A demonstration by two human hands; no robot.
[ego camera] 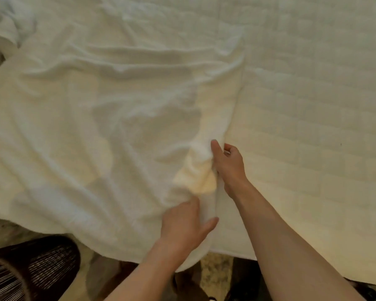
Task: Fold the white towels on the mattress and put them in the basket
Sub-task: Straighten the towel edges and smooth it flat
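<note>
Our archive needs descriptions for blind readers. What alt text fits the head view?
Two bare hands grip one edge of a large white towel spread, rumpled, over a mattress: the left hand nearer the person, the right hand farther up. A dark woven basket stands at lower left.

Speckled beige floor (pixel 215 272) along btm edge.

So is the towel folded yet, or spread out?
Spread, not folded. The towel lies wrinkled across the mattress; only its right edge is bunched, where the left hand and right hand grip it.
</note>
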